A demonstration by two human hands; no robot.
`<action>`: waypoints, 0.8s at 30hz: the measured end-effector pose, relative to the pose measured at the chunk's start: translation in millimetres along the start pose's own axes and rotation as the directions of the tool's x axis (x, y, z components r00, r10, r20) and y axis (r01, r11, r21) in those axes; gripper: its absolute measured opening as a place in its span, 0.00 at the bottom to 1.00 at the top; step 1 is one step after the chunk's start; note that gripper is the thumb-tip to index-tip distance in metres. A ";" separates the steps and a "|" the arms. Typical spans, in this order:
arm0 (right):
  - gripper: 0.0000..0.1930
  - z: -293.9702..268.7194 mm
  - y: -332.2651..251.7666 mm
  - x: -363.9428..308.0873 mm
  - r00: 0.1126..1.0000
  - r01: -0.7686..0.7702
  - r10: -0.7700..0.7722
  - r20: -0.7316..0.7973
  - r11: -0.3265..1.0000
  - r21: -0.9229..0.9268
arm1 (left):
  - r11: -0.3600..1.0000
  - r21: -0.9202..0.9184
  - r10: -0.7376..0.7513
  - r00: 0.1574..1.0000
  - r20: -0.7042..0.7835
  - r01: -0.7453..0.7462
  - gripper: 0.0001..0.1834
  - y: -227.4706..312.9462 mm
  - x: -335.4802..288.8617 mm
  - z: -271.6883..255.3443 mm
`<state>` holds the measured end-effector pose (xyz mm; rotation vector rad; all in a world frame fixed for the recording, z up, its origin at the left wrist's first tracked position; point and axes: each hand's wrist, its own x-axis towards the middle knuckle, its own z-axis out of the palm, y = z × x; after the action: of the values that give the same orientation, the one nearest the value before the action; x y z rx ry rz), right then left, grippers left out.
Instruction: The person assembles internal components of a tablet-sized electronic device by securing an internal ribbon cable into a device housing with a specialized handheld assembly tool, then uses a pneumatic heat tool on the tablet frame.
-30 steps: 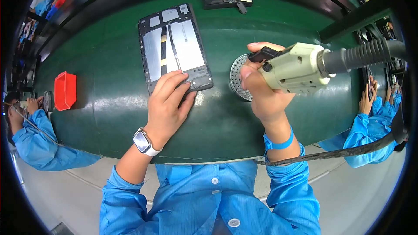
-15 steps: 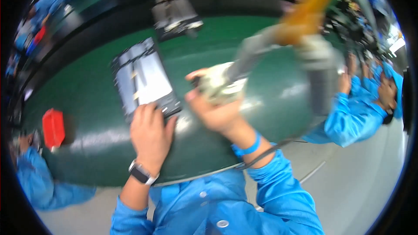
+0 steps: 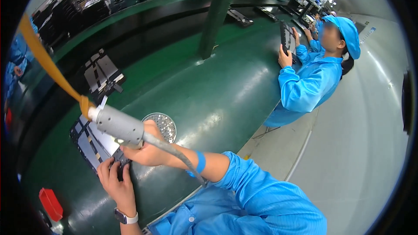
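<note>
An opened tablet (image 3: pixel 89 141), black-framed with pale battery cells, lies on the green bench at the left. Along its near edge the fingers of my left hand (image 3: pixel 117 187) bend down onto it. Over the tablet's near right corner my right hand (image 3: pixel 152 150) has its fingers drawn together; whatever is between them is hidden. In front of that hand hangs a grey cylindrical tool (image 3: pixel 119 126), an electric screwdriver by its look, covering part of the fingers and the tablet. A round dish (image 3: pixel 174 132) of small shiny metal pieces sits just beyond my right hand.
An orange strap (image 3: pixel 52 67) holds up the grey tool, and its grey cable (image 3: pixel 183 161) runs across my right forearm. A second opened tablet (image 3: pixel 102 76) lies farther back. A red bin (image 3: pixel 51 204) stands at the left, a green post (image 3: pixel 215 21) mid-bench. A co-worker (image 3: pixel 313 74) holds another device.
The view has swung right. My right hand has set the round dish down on the bench and moved to the tablet's corner. The grey tool now hangs in front of that hand.
</note>
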<state>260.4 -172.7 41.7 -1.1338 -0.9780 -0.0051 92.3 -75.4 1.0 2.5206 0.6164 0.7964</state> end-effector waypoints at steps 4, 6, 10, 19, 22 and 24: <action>0.08 -4.1 21.8 -7.6 0.997 -0.040 0.037 -0.061 0.998 -0.050 | 0.990 -0.002 0.139 0.987 -0.074 -0.140 0.12 -2.4 3.1 4.5; 0.10 -11.1 24.9 -6.4 0.997 -0.026 0.019 -0.070 0.995 -0.097 | 0.990 -0.028 0.137 0.986 -0.089 -0.140 0.12 -9.2 5.5 14.2; 0.21 -17.8 15.4 -2.8 0.977 -0.213 0.213 0.016 0.976 0.037 | 0.985 -0.094 0.131 0.986 -0.105 -0.141 0.14 -18.2 11.5 19.0; 0.20 -13.8 14.7 -2.1 0.964 -0.258 0.261 0.040 0.963 -0.075 | 0.990 -0.020 0.138 0.988 -0.073 -0.140 0.13 -26.1 9.5 16.1; 0.21 -14.1 16.2 -2.5 0.956 -0.292 0.292 0.002 0.956 -0.022 | 0.990 -0.012 0.136 0.989 -0.053 -0.137 0.14 -26.9 12.6 16.4; 0.21 -15.6 17.4 -3.5 0.952 -0.307 0.307 -0.004 0.952 0.001 | 0.991 -0.004 0.132 0.990 -0.042 -0.133 0.15 -27.9 13.8 17.4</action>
<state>276.5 -177.9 25.1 -1.2752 -0.7884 0.2440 105.3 -50.1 -20.4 2.5658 0.4620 0.8978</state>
